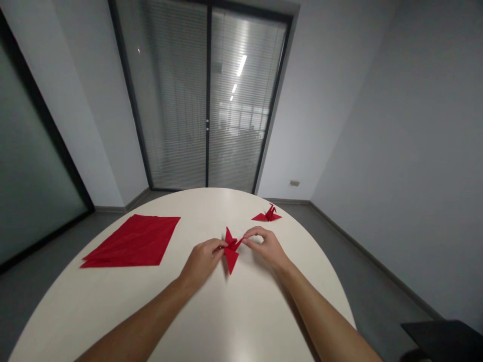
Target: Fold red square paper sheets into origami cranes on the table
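Note:
Between my two hands is a red origami crane [231, 254], its wings spread toward and away from me. My left hand [204, 256] pinches the crane's left side between thumb and fingers. With thumb and forefinger, my right hand [266, 244] grips a thin pointed end on the crane's right. Another red folded-paper crane [269, 215] sits farther back on the right, wings out to both sides, apart from my hands. The fingertips partly hide the ends of the crane that I hold.
A pile of red paper sheets [136, 241] lies on the left of the round white table [234, 322]. The table's curved edge runs around the back and right. A dark chair [445, 337] stands at the lower right. Glass panels with blinds [181, 110] are behind.

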`<state>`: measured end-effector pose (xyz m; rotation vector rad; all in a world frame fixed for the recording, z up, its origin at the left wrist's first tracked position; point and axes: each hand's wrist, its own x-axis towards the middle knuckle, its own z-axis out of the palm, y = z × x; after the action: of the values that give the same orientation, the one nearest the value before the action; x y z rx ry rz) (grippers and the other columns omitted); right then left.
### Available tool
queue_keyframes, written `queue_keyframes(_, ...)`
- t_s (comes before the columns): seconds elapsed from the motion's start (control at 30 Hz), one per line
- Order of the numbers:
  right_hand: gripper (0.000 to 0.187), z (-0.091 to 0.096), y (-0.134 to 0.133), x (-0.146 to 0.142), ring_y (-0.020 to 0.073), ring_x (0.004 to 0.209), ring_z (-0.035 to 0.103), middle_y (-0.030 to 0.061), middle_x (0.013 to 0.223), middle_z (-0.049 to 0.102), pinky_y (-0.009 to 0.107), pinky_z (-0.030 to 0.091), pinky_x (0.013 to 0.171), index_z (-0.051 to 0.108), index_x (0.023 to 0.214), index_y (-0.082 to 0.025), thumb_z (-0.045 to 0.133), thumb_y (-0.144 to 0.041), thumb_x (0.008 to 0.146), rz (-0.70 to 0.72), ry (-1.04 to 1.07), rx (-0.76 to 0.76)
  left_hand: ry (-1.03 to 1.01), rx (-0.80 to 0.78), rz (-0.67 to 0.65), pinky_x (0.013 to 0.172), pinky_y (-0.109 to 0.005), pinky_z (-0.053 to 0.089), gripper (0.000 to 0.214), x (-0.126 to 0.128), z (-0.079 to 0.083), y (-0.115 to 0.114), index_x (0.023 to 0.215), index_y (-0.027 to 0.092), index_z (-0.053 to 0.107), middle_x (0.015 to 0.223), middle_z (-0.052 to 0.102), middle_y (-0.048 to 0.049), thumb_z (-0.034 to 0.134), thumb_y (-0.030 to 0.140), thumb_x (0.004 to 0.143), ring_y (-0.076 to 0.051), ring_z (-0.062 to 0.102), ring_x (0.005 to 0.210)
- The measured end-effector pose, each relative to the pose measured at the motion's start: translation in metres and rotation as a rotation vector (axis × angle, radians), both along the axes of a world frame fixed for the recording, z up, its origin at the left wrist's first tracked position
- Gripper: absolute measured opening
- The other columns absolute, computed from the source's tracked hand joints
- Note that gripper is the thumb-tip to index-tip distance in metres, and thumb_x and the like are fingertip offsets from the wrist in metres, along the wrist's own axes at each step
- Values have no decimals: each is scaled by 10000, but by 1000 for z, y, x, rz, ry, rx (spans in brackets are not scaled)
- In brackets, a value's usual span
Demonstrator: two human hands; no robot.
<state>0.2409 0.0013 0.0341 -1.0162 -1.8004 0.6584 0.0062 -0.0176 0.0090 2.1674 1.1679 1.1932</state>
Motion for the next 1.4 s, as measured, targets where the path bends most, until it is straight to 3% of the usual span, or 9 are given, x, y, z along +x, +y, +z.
queue_keyframes(0.4, 250, 6, -2, 4, 229, 851, 668, 58, 846, 744, 358, 488, 847, 724, 805, -181, 721, -430, 830, 65, -15, -185, 38, -10, -30, 818, -291, 523, 247, -1, 4, -2, 1004, 210, 737, 993, 773, -34, 573, 89, 863, -195, 711, 880)
queue_keyframes(0.53, 252, 1, 1, 5, 214, 833, 658, 52, 839, 727, 353, 490, 833, 700, 808, -180, 718, -430, 836, 93, 15, -188, 38, -15, -44, 824, -294, 523, 262, -1, 3, -1, 1012, 219, 738, 1001, 773, -32, 564, 88, 866, -195, 709, 887)
queue_keyframes(0.7, 295, -3, 4, 4, 225, 850, 675, 65, 865, 737, 370, 498, 845, 729, 944, -177, 747, -436, 805, 81, 71, -194, 36, -15, -46, 828, -299, 522, 249, -1, 3, 0, 1008, 222, 741, 1001, 775, -33, 570, 104, 870, -197, 709, 889)
queue_keyframes(0.83, 275, 1, 1, 4, 240, 898, 672, 90, 914, 744, 370, 491, 863, 743, 857, -173, 706, -445, 843, 71, 6, -172, 24, -24, -52, 817, -290, 522, 257, 0, 3, 0, 1014, 219, 741, 996, 774, -33, 569, 99, 866, -190, 709, 877)
queue_keyframes(1.03, 291, 2, -3, -4, 219, 854, 641, 59, 856, 703, 334, 489, 796, 679, 849, -175, 630, -459, 889, 87, -16, -205, -11, -42, -29, 787, -279, 524, 243, 1, 0, 0, 972, 217, 742, 944, 774, -25, 581, 96, 835, -180, 704, 823)
queue_keyframes(1.2, 341, 0, -3, -7, 231, 878, 653, 71, 876, 724, 347, 488, 812, 704, 864, -176, 617, -504, 902, 65, -10, -194, -100, -135, -30, 789, -281, 539, 235, 1, -3, 2, 955, 218, 742, 939, 778, -28, 569, 123, 827, -180, 716, 827)
queue_keyframes(1.4, 416, -10, 4, -3, 262, 1026, 662, 119, 1090, 746, 395, 478, 903, 748, 1033, -182, 582, -547, 924, -18, 67, -167, -277, -276, -8, 762, -304, 563, 179, 2, -6, 7, 951, 187, 731, 889, 782, -53, 618, 245, 824, -204, 733, 802)
